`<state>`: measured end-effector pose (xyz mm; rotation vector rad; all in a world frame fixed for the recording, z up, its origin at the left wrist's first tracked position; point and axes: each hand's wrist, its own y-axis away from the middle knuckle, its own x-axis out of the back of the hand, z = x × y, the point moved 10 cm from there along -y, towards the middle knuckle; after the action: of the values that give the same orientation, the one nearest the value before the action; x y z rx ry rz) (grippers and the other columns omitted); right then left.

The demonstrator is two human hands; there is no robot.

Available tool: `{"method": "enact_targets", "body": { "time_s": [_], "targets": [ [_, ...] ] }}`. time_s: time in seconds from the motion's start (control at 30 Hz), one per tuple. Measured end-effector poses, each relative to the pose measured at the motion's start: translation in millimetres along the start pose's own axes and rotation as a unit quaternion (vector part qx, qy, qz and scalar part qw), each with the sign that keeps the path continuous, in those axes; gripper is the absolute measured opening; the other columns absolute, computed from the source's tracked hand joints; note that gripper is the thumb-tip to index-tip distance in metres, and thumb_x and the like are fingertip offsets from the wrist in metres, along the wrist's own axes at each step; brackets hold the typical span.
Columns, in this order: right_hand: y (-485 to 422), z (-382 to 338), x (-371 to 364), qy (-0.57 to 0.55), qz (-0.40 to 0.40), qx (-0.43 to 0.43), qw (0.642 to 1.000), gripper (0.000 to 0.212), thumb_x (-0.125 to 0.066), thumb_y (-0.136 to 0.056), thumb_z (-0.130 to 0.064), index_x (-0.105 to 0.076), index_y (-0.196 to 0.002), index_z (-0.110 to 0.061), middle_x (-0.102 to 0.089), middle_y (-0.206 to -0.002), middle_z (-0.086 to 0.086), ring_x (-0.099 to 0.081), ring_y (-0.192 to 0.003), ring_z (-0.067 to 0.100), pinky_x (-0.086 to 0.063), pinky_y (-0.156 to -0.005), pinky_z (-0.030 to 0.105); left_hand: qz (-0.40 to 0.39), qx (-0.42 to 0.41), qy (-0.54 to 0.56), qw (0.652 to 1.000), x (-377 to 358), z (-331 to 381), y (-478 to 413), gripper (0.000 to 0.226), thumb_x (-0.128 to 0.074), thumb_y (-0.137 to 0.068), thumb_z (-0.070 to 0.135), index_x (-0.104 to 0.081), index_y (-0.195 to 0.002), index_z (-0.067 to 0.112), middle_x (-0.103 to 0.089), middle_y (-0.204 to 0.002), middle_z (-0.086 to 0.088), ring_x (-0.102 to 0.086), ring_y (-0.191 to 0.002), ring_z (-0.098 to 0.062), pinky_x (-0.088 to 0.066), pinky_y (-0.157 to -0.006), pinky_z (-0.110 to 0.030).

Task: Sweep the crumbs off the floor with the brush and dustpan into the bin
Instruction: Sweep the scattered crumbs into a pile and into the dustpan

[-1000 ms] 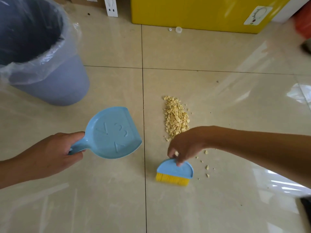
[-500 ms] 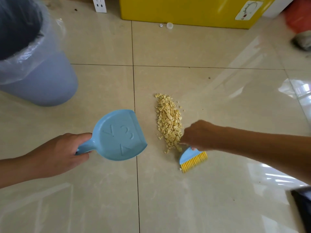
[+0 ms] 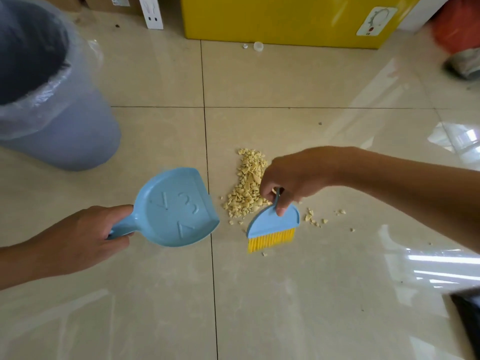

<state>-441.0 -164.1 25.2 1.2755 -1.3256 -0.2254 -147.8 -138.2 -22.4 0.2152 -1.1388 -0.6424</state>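
We start at the right hand's fingers (image 3: 281, 207): they curl round the thin stem of the small light-blue half-round plastic brush with yellow bristles (image 3: 274, 222) and pinch it, with one fingertip pressed on the blue back. The right hand (image 3: 294, 178) hangs over the near end of the heap, and the brush points its bristles down and towards us, at or just above the floor; we cannot tell whether they touch it.

The left hand's fingers (image 3: 120, 239) are wrapped round the short handle of the light-blue plastic dustpan with raised markings (image 3: 179, 209), thumb on top. The left hand (image 3: 83, 239) holds the pan just left of the brush, its flat lip facing the heap across a dark grout line.

The pale yellow crumbs (image 3: 248, 189) lie in a long heap on the glossy beige tiled floor (image 3: 285, 294), between the pan's lip and the right hand. A few loose bits (image 3: 314, 220) are scattered just right of the brush.

Farther out, at the upper left, stands the grey-blue round plastic bin lined with a clear bag (image 3: 67, 136), well apart from the heap. At the top edge we see a bright yellow box (image 3: 285, 16), with a small clear cap (image 3: 258, 46) on the floor before it.
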Motion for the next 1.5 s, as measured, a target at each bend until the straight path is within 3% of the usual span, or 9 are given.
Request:
{"method": "enact_targets", "body": {
  "time_s": [0.1,0.2,0.5,0.67,0.8,1.03,1.2,1.37,1.5],
  "targets": [
    [-8.7,-28.5,-56.2,-0.014,-0.032,0.024,0.999,0.023,-0.075,-0.081,-0.033,-0.057,-0.077,-0.018,-0.057,-0.069,-0.008,-0.045,-0.060,0.000,-0.030,-0.050,0.027,-0.017,0.009,0.001,1.000,-6.7,1.6,3.1,0.012,-0.060,-0.083,0.022,-0.057,-0.090,0.014,-0.058,-0.071,-0.011,-0.041,-0.047,-0.009,-0.050,-0.055,-0.043],
    [-28.3,-33.7,-85.4,-0.022,0.008,0.016,1.000,0.025,-0.071,-0.083,-0.036,-0.056,-0.078,-0.017,-0.051,-0.069,-0.010,-0.045,-0.064,0.007,-0.029,-0.050,0.027,-0.003,0.019,-0.056,0.998,-7.5,7.1,3.6,0.008,-0.060,-0.083,0.024,-0.053,-0.081,0.021,-0.059,-0.068,-0.009,-0.043,-0.050,-0.014,-0.044,-0.053,-0.036],
    [-53.7,43.4,-11.0,-0.118,0.221,-0.106,0.962,0.022,-0.069,-0.083,-0.034,-0.068,-0.089,-0.013,-0.067,-0.087,0.002,-0.058,-0.082,0.019,-0.041,-0.058,0.028,0.016,0.013,-0.073,0.997,1.9,11.5,-3.8,0.013,-0.059,-0.084,0.024,-0.048,-0.078,0.020,-0.059,-0.064,-0.008,-0.042,-0.050,-0.016,-0.041,-0.052,-0.034],
    [-47.7,81.1,-0.4,-0.134,0.223,-0.168,0.951,0.025,-0.070,-0.085,-0.036,-0.070,-0.098,-0.014,-0.066,-0.092,0.002,-0.057,-0.082,0.018,-0.039,-0.056,0.024,0.018,0.024,-0.081,0.996,0.3,3.3,3.4,0.019,-0.059,-0.086,0.025,-0.044,-0.076,0.020,-0.051,-0.059,0.001,-0.042,-0.051,-0.017,-0.036,-0.052,-0.032],
    [-32.4,99.6,1.7,-0.171,0.209,-0.185,0.945,0.018,-0.073,-0.083,-0.040,-0.063,-0.083,-0.024,-0.059,-0.080,-0.007,-0.055,-0.080,0.016,-0.039,-0.059,0.027,0.013,0.043,-0.096,0.994,-0.9,-11.6,11.0,0.015,-0.057,-0.084,0.028,-0.046,-0.078,0.019,-0.054,-0.061,-0.001,-0.044,-0.051,-0.016,-0.038,-0.052,-0.032],
    [-50.7,28.6,-14.6,-0.326,0.169,-0.099,0.925,0.020,-0.076,-0.081,-0.038,-0.067,-0.075,-0.021,-0.063,-0.064,-0.006,-0.058,-0.058,0.006,-0.041,-0.052,0.021,-0.010,0.031,-0.088,0.996,-5.8,-24.2,16.9,0.014,-0.051,-0.077,0.032,-0.042,-0.075,0.020,-0.056,-0.065,-0.008,-0.040,-0.050,-0.014,-0.036,-0.051,-0.030],
    [-88.5,5.5,-12.2,-0.263,0.200,-0.121,0.936,0.028,-0.069,-0.087,-0.033,-0.071,-0.092,-0.006,-0.062,-0.075,0.004,-0.054,-0.064,0.015,-0.037,-0.049,0.024,-0.014,0.017,-0.080,0.997,-10.0,-17.3,18.9,0.013,-0.049,-0.077,0.032,-0.044,-0.077,0.020,-0.056,-0.067,-0.009,-0.040,-0.051,-0.015,-0.038,-0.052,-0.031],
    [-66.8,63.0,1.5,-0.212,0.214,-0.205,0.931,0.027,-0.064,-0.089,-0.031,-0.070,-0.088,-0.005,-0.060,-0.082,0.007,-0.057,-0.074,0.022,-0.041,-0.053,0.027,-0.019,0.019,-0.060,0.998,-11.8,-15.9,21.0,0.015,-0.056,-0.081,0.022,-0.043,-0.076,0.018,-0.049,-0.061,-0.005,-0.037,-0.051,-0.015,-0.033,-0.051,-0.029],
    [-43.4,103.5,-6.9,-0.218,0.226,-0.249,0.916,0.023,-0.066,-0.086,-0.032,-0.066,-0.074,-0.012,-0.060,-0.071,0.002,-0.059,-0.071,0.022,-0.042,-0.054,0.027,-0.025,0.032,-0.062,0.997,-14.4,-26.0,20.8,0.014,-0.053,-0.080,0.028,-0.042,-0.076,0.020,-0.052,-0.065,-0.008,-0.038,-0.051,-0.015,-0.034,-0.051,-0.029]
  ]
}}
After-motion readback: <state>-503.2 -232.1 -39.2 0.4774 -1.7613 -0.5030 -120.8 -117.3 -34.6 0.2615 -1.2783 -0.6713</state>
